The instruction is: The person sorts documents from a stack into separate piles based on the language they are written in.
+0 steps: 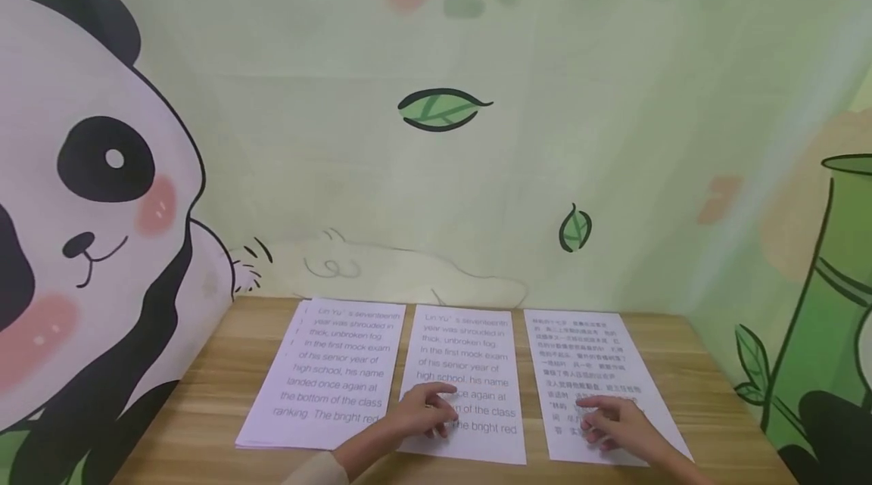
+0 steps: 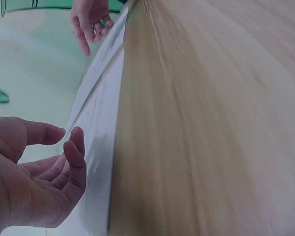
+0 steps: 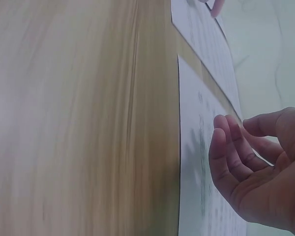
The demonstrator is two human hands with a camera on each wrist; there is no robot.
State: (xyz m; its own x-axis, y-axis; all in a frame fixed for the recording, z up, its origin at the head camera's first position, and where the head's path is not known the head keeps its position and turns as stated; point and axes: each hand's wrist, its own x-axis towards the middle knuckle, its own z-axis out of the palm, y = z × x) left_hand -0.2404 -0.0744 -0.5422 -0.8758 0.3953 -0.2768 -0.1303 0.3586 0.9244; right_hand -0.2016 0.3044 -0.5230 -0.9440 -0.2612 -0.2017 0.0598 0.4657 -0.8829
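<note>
Printed sheets lie side by side on the wooden table [image 1: 204, 394], three of them in a row near the wall. The middle sheet [image 1: 470, 364] carries large English text, and the person's left hand [image 1: 425, 413] hovers over its lower part, fingers loosely curled and holding nothing; whether the fingertips touch the paper I cannot tell. In the left wrist view the same hand [image 2: 34, 177] shows thumb and fingers relaxed and apart beside the paper's edge. The right sheet [image 1: 593, 364], printed in Chinese characters, has the right hand [image 1: 613, 424] over its lower half, fingers gently bent, also gripping nothing; the right wrist view shows that hand [image 3: 255, 167] cupped just above the page. The left sheet [image 1: 334, 371], again English text, lies untouched, well apart from both hands. Behind the table stands a wall mural [image 1: 95, 190] of a panda with green leaves.
</note>
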